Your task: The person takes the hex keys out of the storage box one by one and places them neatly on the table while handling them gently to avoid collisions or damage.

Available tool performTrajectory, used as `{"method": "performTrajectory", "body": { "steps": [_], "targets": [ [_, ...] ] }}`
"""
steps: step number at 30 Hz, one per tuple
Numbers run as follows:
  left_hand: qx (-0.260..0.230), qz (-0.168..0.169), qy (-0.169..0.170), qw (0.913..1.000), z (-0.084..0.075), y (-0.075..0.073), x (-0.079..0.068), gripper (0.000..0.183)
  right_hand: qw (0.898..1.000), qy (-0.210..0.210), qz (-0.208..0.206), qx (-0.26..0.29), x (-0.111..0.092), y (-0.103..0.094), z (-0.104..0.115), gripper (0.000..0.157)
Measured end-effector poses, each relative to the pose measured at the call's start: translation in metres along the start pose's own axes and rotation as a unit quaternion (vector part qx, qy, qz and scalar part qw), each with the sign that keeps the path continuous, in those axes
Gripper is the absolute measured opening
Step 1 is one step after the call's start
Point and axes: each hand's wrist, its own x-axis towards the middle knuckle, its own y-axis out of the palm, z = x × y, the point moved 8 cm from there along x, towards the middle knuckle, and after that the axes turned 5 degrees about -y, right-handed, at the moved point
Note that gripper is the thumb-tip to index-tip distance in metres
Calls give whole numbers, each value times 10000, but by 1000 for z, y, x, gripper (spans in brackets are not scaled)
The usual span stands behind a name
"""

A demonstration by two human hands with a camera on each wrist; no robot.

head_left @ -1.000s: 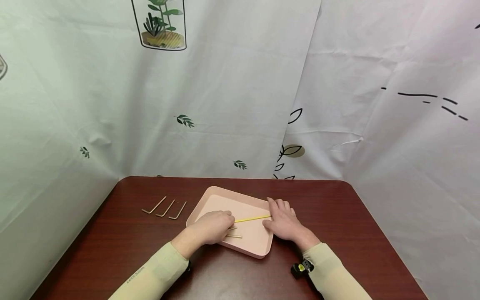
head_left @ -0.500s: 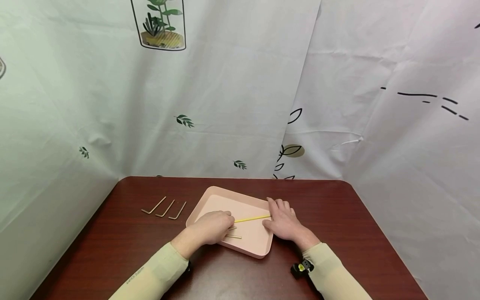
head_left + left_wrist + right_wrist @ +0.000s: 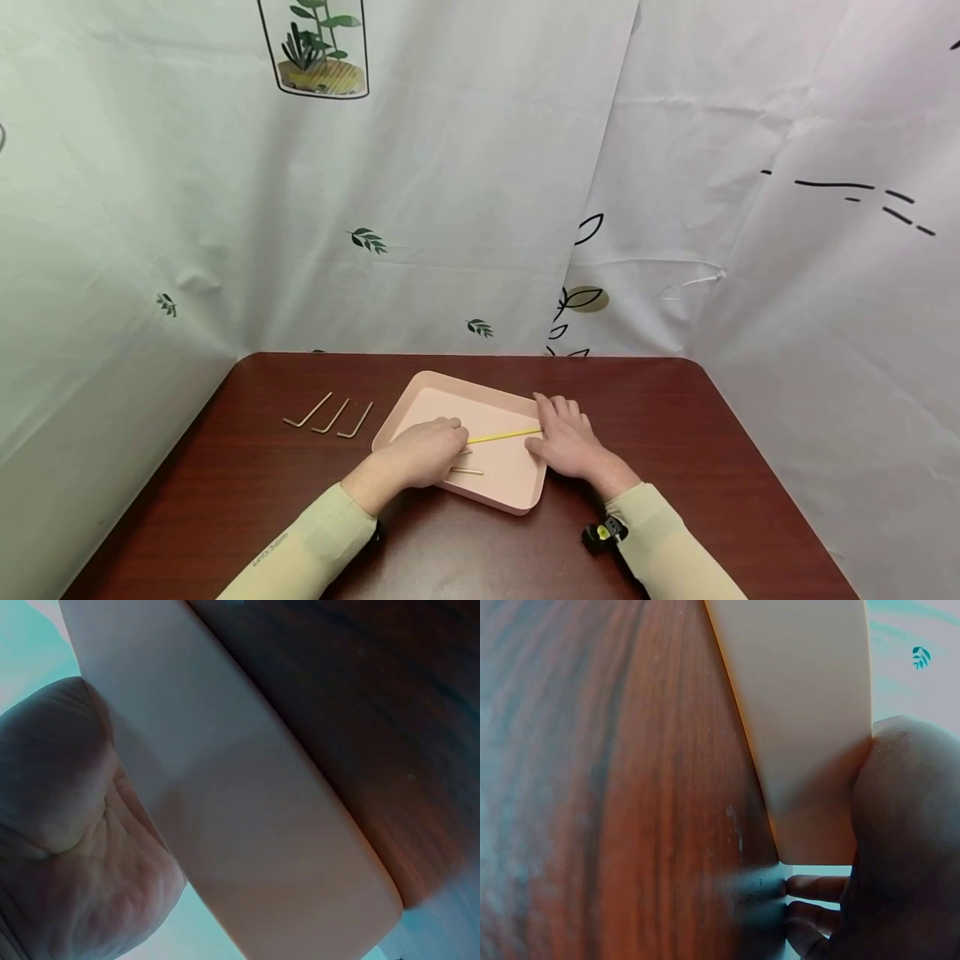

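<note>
A pink tray (image 3: 420, 400) lies at an angle on the table. Inside it, a thin yellow stick (image 3: 502, 437) runs from beside my left fingers toward my right hand. My left hand (image 3: 423, 454) reaches over the near left wall, fingers bent down into the tray; I cannot tell what they hold. Thin brass-coloured rods (image 3: 468, 472) poke out from under it. My right hand (image 3: 568, 442) grips the tray's right end, thumb inside and fingers over the outside. The tray wall (image 3: 217, 765) hides the left fingertips in the left wrist view.
Three L-shaped hex keys (image 3: 307, 412) lie side by side on the dark red wooden table (image 3: 645, 400), left of the tray. White patterned cloth (image 3: 450, 167) hangs behind the table and at both sides.
The head view has shifted very slightly. Hands, tray and rods otherwise stay where they were.
</note>
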Motion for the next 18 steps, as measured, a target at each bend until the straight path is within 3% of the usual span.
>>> {"method": "performTrajectory", "body": {
  "steps": [18],
  "targets": [
    [70,-62,91,9999,-3,-6,-2,15,9999,55,91,32,-3,-6,8,83]
  ]
}}
